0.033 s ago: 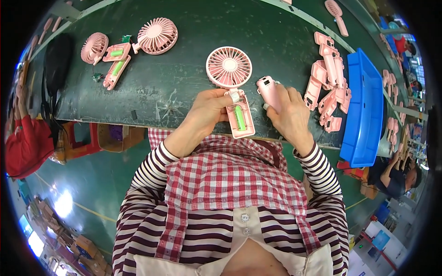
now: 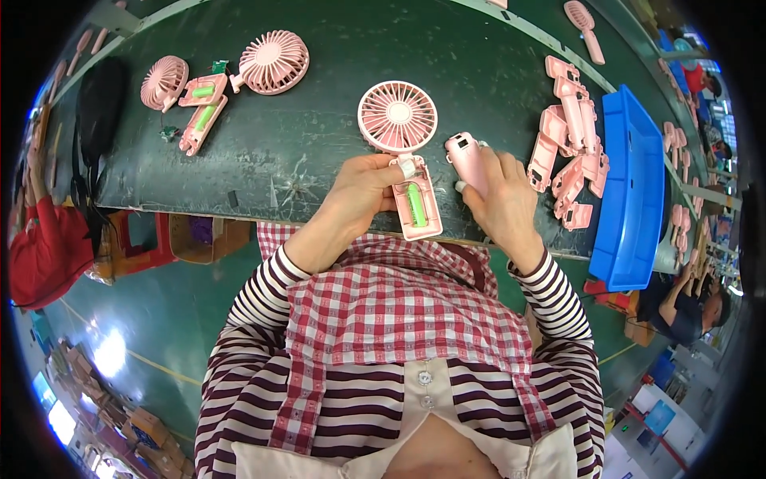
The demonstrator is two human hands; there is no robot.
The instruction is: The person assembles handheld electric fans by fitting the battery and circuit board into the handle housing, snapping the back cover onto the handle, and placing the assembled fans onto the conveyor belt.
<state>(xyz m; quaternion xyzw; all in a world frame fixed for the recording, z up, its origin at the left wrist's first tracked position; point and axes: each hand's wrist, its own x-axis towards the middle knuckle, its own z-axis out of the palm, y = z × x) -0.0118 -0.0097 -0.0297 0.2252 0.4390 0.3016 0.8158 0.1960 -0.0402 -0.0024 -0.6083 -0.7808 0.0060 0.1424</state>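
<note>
A pink handheld fan [image 2: 397, 117] lies in front of me, its round grille pointing away and its handle open. Inside the open handle [image 2: 431, 209] sits a green battery [image 2: 416, 205]. My left hand [image 2: 356, 194] is closed on the upper end of this handle, with the thumb, wrapped in white tape, across it. Just to the right, my right hand [image 2: 506, 194] is closed around a pink handle cover [image 2: 462, 156], whose outer side with a small dark slot faces up. White wraps also show on that hand's fingers. The cover and the fan are apart.
Pink handle shells [image 2: 573, 120] lie piled at the right, beside a blue tray [image 2: 634, 188]. Two fan heads [image 2: 274, 62], opened handles with batteries [image 2: 204, 117] and small green circuit boards [image 2: 220, 67] lie at the left. Another fan [image 2: 585, 30] rests far right. People sit at both sides.
</note>
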